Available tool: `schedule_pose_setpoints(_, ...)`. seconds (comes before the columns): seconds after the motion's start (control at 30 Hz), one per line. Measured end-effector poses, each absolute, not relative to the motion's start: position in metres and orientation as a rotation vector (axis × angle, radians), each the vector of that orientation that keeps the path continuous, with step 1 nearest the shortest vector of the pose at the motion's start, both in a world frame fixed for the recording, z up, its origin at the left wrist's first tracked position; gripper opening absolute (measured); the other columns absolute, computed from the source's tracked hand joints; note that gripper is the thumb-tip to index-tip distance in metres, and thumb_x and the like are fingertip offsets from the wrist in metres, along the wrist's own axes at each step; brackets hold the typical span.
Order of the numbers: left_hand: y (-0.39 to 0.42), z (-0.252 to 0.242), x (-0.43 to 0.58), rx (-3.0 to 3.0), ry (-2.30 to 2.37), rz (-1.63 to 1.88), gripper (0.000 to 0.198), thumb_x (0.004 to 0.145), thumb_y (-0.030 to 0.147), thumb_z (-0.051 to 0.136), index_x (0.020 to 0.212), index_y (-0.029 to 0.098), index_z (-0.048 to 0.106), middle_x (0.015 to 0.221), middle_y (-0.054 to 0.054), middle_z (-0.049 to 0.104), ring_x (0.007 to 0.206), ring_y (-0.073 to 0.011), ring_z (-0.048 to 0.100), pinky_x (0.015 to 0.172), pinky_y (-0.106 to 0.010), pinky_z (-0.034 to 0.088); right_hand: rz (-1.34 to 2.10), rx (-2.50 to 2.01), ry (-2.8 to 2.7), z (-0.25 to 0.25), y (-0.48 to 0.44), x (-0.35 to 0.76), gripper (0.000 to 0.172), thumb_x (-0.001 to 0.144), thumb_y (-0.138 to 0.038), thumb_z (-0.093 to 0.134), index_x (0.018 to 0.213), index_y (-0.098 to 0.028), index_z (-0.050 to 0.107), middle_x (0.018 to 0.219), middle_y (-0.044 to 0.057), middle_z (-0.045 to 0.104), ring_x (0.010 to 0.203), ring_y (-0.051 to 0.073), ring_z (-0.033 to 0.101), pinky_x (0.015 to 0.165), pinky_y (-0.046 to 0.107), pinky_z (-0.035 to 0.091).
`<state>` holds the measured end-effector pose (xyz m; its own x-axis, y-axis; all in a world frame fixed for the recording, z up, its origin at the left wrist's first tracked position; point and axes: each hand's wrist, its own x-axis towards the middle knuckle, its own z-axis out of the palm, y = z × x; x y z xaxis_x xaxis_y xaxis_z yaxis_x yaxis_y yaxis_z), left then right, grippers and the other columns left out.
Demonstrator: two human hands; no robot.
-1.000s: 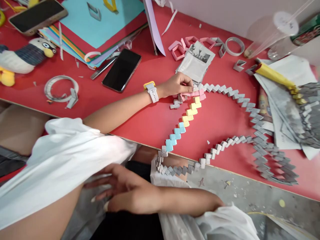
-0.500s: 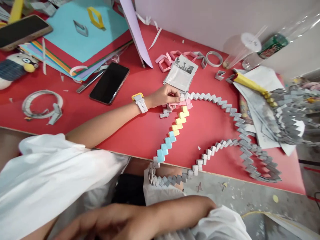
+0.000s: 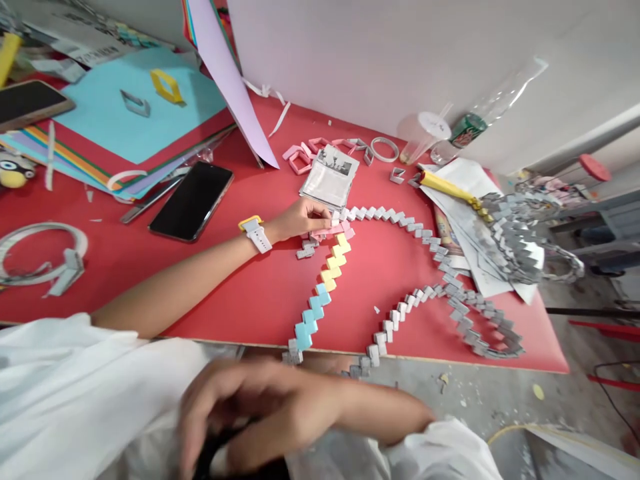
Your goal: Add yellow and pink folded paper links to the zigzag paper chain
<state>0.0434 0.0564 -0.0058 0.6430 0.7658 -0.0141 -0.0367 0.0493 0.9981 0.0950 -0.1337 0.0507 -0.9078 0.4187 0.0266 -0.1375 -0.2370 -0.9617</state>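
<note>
On the red table, my left hand, wearing a white-strapped watch, is closed in a pinch on the end of a folded-paper zigzag chain. Pink folded links lie just under its fingers. The chain runs through yellow and blue sections to the table's front edge, and through grey and white ones on the right. My right hand hovers over my lap, its fingers curved and apart with nothing visible in them, partly blurred. It hides the chain's lower bend hanging off the table.
A stack of newsprint pieces lies behind my left hand. A phone, coloured paper sheets and a paper strip roll are on the left. A cup, a bottle and another grey chain bundle stand right.
The view has shifted, so the table's things sit further left. My right hand has risen from the lower edge toward the chain's bend. My left hand keeps its pinch.
</note>
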Motion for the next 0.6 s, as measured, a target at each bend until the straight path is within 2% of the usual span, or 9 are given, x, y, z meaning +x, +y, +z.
schedule_pose_setpoints(0.07,0.056,-0.007,0.043,1.412,0.669,0.705,0.021,0.079,0.026,0.069,0.066,0.016,0.057,0.049,0.005,0.050,0.044,-0.0057,0.045,0.047,-0.022,0.044,1.794,-0.685,-1.721,0.060,-0.105,0.139,0.017,0.083,-0.023,0.066,0.099,-0.021,0.061,0.095,0.002,0.066,0.077,0.012,0.061,0.074,0.026,0.051)
schedule_pose_setpoints(0.17,0.056,-0.009,0.042,1.434,0.712,0.739,0.023,0.077,0.032,0.072,0.070,0.015,0.058,0.055,0.003,0.054,0.046,-0.0063,0.049,0.043,-0.019,0.041,0.875,-1.316,-1.685,0.051,-0.057,0.196,0.033,0.081,-0.026,0.065,0.112,-0.024,0.056,0.114,0.008,0.058,0.102,0.022,0.054,0.086,0.039,0.049)
schedule_pose_setpoints(0.2,0.055,-0.010,0.042,1.445,0.742,0.754,0.024,0.077,0.034,0.073,0.072,0.015,0.059,0.059,0.002,0.056,0.048,-0.0074,0.052,0.043,-0.019,0.042,0.704,-1.424,-1.642,0.042,-0.041,0.209,0.042,0.080,-0.028,0.066,0.119,-0.024,0.053,0.121,0.011,0.054,0.110,0.024,0.051,0.088,0.042,0.048)
schedule_pose_setpoints(0.27,0.051,-0.010,0.044,1.480,0.802,0.803,0.025,0.078,0.038,0.071,0.077,0.015,0.060,0.069,0.000,0.060,0.056,-0.0101,0.059,0.046,-0.020,0.047,0.727,-1.468,-1.596,0.020,-0.017,0.223,0.052,0.081,-0.034,0.065,0.129,-0.024,0.048,0.121,0.012,0.055,0.109,0.024,0.054,0.084,0.041,0.050)
schedule_pose_setpoints(0.37,0.038,-0.009,0.047,1.636,0.863,0.944,0.024,0.083,0.038,0.066,0.077,0.016,0.060,0.080,-0.002,0.058,0.065,-0.0113,0.060,0.056,-0.024,0.052,0.962,-1.270,-1.536,-0.006,-0.004,0.226,0.039,0.088,-0.039,0.058,0.122,-0.023,0.054,0.114,0.010,0.062,0.102,0.020,0.060,0.083,0.036,0.052)
schedule_pose_setpoints(0.47,0.022,-0.007,0.052,1.891,0.938,1.133,0.019,0.088,0.033,0.060,0.075,0.019,0.059,0.077,-0.002,0.054,0.066,-0.0124,0.055,0.059,-0.026,0.049,0.999,-1.202,-1.449,-0.013,-0.011,0.220,0.032,0.089,-0.040,0.057,0.116,-0.023,0.059,0.112,0.008,0.065,0.094,0.018,0.063,0.081,0.033,0.054)
schedule_pose_setpoints(0.6,0.008,-0.006,0.056,2.084,1.036,1.296,0.015,0.090,0.026,0.057,0.076,0.023,0.054,0.073,-0.001,0.051,0.060,-0.0136,0.048,0.056,-0.030,0.043,0.996,-1.230,-1.487,-0.009,-0.022,0.217,0.036,0.092,-0.037,0.054,0.125,-0.022,0.057,0.099,0.007,0.068,0.076,0.016,0.062,0.070,0.031,0.055)
